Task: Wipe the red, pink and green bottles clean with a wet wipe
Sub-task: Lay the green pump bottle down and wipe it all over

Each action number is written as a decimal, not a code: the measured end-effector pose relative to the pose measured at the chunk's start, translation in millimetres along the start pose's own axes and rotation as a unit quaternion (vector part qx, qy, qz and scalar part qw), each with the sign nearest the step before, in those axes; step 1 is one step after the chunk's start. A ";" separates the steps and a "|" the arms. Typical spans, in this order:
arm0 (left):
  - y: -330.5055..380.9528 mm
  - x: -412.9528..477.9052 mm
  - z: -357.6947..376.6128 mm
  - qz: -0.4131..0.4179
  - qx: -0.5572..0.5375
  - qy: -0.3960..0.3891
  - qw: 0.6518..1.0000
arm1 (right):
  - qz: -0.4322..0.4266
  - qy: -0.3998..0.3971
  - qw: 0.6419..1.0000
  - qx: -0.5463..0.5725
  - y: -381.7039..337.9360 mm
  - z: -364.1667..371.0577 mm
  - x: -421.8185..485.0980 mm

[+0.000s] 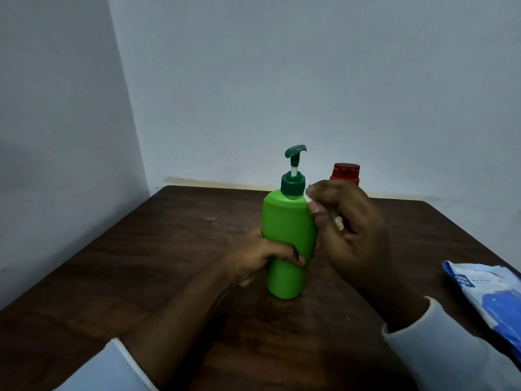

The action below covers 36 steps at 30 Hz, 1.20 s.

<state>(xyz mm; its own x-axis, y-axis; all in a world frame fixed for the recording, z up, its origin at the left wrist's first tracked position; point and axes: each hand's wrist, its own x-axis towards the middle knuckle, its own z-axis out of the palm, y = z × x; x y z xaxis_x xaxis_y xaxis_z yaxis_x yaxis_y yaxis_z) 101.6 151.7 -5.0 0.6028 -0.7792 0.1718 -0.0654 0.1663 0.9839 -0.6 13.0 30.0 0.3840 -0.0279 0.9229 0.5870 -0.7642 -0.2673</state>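
A green pump bottle (286, 221) with a dark green pump head stands upright on the dark wooden table (174, 249). My left hand (262, 259) grips its lower body from the left. My right hand (349, 232) is at the bottle's right shoulder, pinching a small white wet wipe (309, 197) against it; most of the wipe is hidden in the fingers. Behind my right hand, only the cap and top of the red bottle (346, 171) show. No pink bottle is visible.
A blue and white wet wipe pack (485, 294) lies at the table's right edge. The table stands in a corner, with walls right behind it and to the left. White sleeves cover both forearms.
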 end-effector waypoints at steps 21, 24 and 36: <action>-9.8 -2.9 16.5 0.068 -0.054 0.063 0.994 | 0.214 0.084 0.962 0.144 17.4 3.9 1.5; -6.1 -1.1 17.8 0.075 -0.029 0.077 0.994 | 0.238 0.097 0.946 0.196 17.0 4.1 0.1; -5.9 0.6 15.3 0.120 -0.031 0.087 0.988 | -0.107 -0.001 0.987 -0.121 5.8 3.4 -7.1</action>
<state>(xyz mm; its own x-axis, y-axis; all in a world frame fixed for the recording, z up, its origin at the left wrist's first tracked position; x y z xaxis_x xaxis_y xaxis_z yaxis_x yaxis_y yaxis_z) 90.2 141.0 -9.9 0.7045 -0.5978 0.3827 -0.1767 0.3745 0.9102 2.5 11.0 21.0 0.2703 0.1521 0.9507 0.4673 -0.8841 0.0086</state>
